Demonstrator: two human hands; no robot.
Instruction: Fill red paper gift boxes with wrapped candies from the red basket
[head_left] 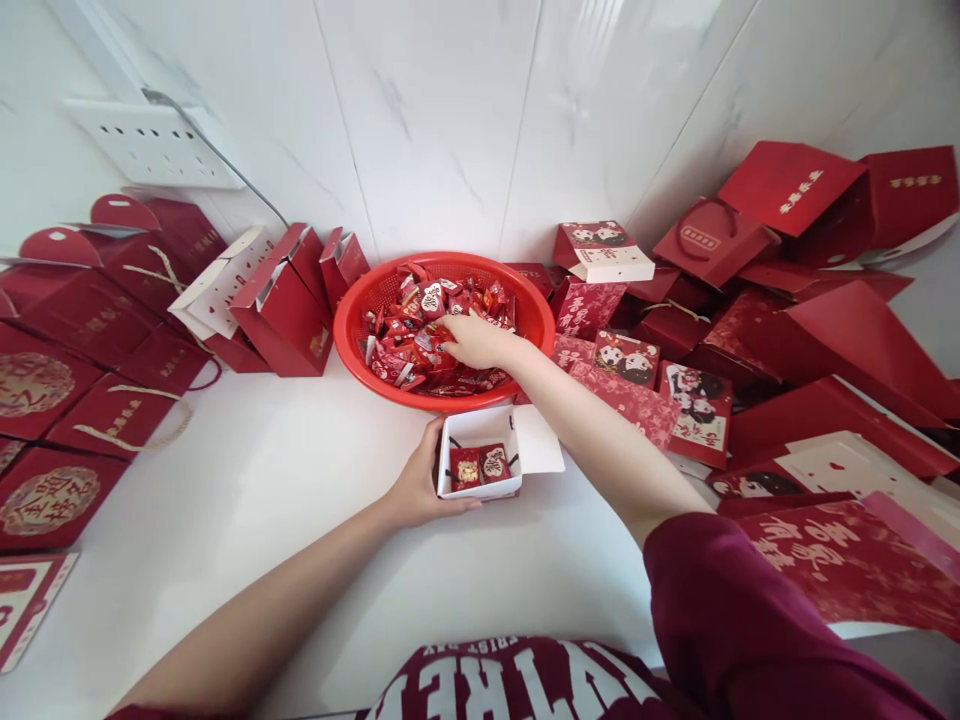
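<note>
My left hand (pixel 420 485) is wrapped round the left side of a small gift box (pixel 480 490), keeping it upright on the white table. The box's white flap lies open to the right, and a few red wrapped candies (pixel 478 465) sit at its bottom. Beyond it stands a red plastic basket (pixel 349 355) heaped with red wrapped candies (pixel 409 325). My right hand (pixel 476 340) reaches over the basket's right side into the heap. Its fingers are bent together at the candies, and what is between the fingertips is hidden.
Red gift boxes with rope handles (pixel 120 410) are stacked at the left, with upright boxes (pixel 289 300) nearer the basket. Many red boxes and bags (pixel 817 350) pile up at the right. A tiled wall (pixel 442 130) closes off the back; a power strip (pixel 154 145) hangs there.
</note>
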